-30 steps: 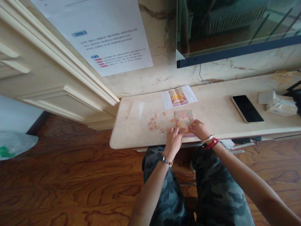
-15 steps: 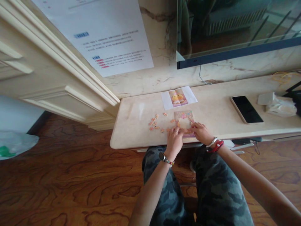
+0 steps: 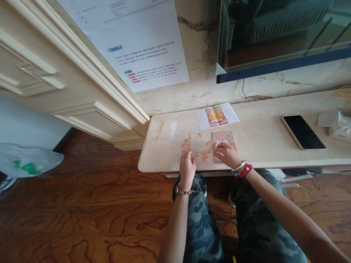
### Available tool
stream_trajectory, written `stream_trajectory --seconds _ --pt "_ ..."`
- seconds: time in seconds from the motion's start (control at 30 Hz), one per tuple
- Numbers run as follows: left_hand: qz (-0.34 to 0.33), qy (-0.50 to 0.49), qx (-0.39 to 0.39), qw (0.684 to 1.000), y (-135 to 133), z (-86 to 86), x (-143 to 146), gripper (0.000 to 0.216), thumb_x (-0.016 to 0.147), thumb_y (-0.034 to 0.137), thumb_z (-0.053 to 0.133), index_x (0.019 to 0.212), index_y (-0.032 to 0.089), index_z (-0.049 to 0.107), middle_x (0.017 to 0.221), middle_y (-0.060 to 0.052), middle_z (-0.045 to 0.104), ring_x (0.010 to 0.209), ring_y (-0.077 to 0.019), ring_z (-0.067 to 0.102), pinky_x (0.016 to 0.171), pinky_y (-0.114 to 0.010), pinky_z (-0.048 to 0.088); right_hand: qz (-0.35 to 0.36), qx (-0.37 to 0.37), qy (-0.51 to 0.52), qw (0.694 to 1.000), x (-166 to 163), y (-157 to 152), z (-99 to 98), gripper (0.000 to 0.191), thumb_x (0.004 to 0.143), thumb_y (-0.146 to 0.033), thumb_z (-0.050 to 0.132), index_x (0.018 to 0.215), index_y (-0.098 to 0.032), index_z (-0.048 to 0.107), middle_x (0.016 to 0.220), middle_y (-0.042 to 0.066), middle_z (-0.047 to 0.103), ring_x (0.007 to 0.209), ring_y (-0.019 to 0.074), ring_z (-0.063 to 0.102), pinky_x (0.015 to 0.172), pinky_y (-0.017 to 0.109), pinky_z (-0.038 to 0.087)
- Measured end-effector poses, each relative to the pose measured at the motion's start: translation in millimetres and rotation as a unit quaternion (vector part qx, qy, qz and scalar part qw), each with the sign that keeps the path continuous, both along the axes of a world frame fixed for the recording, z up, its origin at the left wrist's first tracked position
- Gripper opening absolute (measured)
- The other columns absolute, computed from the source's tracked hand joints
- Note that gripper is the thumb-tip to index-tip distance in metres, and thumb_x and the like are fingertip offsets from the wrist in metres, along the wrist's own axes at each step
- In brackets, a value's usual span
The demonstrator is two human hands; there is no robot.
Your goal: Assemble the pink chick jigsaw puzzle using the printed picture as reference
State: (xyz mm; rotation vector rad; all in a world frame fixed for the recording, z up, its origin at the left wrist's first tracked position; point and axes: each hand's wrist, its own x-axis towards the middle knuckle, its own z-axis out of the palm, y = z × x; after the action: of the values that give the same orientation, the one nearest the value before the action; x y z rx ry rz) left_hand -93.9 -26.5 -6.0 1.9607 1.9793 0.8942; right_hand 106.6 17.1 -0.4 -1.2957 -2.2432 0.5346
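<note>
Small orange jigsaw puzzle pieces (image 3: 205, 153) lie scattered on the pale tabletop. Right of them is a partly filled jigsaw puzzle (image 3: 222, 136) in a pink, speckled tray, its middle pale. My left hand (image 3: 188, 168) is over the left group of pieces, fingers bent down and drawn together; whatever is between the fingertips is too small to tell. My right hand (image 3: 228, 155) rests on the puzzle with its fingers curled in, covering the lower right part; its fingertips are partly hidden. Behind the puzzle lies a creased picture sheet (image 3: 216, 116) showing yellow figures.
A phone (image 3: 303, 132) lies on the tabletop (image 3: 263, 138) to the right, with a clear plastic packet (image 3: 341, 124) beyond it. Above hangs a dark screen (image 3: 274, 40). A printed sheet (image 3: 148, 54) is on the wall, and a plastic bag (image 3: 33, 160) is at far left.
My left hand has left the puzzle and moved left to the loose pieces. My right hand stays at the puzzle, with its fingers now further over it. The view has shifted slightly left.
</note>
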Motion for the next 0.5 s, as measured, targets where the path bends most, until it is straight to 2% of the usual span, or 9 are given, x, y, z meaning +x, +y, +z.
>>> stream_trajectory --seconds 0.17,0.3,0.5 --pt "0.024 0.011 -0.01 1.0 -2 -0.2 -6 0.022 0.072 0.008 0.048 0.093 0.016 0.053 0.092 -0.008 0.056 0.089 -0.019 0.053 0.077 -0.034 0.046 0.012 -0.026 -0.09 0.996 -19 11 -8.0 0.022 0.073 -0.021 0.052 0.092 -0.019 0.062 0.096 0.008 0.054 0.089 0.0181 0.05 0.08 0.031 0.04" --pt "0.049 0.017 -0.017 0.999 -2 -0.6 -14 0.021 0.072 0.009 0.048 0.092 0.016 0.054 0.088 -0.007 0.056 0.084 -0.0179 0.054 0.075 -0.033 0.046 -0.013 -0.035 -0.096 0.995 -22 22 -14.1 0.03 0.073 -0.021 0.052 0.103 -0.018 0.058 0.099 0.009 0.052 0.088 0.0179 0.051 0.078 0.031 0.041" --pt "0.074 0.028 -0.008 0.997 9 5.7 -34 0.018 0.073 0.011 0.048 0.089 0.016 0.054 0.086 -0.007 0.055 0.08 -0.0167 0.054 0.071 -0.03 0.046 -0.008 -0.039 -0.076 0.996 -37 50 -5.4 0.024 0.076 -0.018 0.048 0.095 -0.014 0.062 0.092 0.009 0.055 0.083 0.0157 0.053 0.077 0.027 0.042"
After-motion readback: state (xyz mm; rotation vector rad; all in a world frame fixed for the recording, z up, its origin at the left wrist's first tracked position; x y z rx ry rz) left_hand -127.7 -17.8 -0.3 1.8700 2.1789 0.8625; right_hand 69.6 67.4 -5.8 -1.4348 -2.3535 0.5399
